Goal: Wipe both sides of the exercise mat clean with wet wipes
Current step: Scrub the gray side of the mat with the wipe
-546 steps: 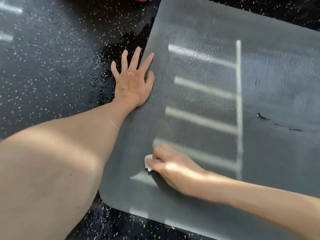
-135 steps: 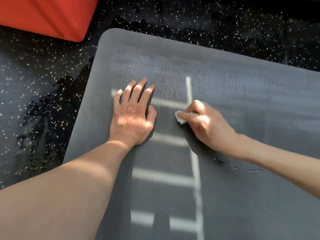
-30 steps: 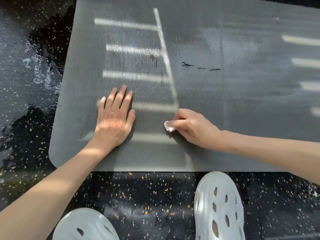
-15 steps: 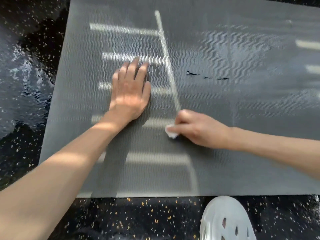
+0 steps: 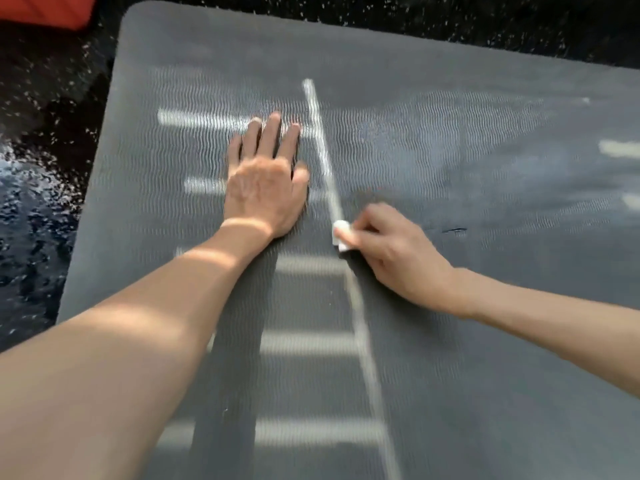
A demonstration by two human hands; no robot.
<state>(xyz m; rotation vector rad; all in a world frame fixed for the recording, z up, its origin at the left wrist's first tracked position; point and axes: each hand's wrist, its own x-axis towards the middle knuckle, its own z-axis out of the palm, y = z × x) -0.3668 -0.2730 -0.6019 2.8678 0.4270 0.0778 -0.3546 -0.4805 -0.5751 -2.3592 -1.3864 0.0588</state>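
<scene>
The grey exercise mat (image 5: 450,150) lies flat on a dark speckled floor (image 5: 34,202), its far-left corner rounded. The left hand (image 5: 265,181) rests palm-down with straight fingers on the mat toward its left edge; just beside it, the right hand (image 5: 394,252) pinches a small white wet wipe (image 5: 341,233) against the surface. A red object (image 5: 45,8) sits beyond the far-left corner.

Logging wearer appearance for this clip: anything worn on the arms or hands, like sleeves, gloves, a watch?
Nothing visible. The left forearm and right forearm are bare, no sleeve in view. The left hand and right hand show no glove, watch or ring; blur could hide small details.
</scene>
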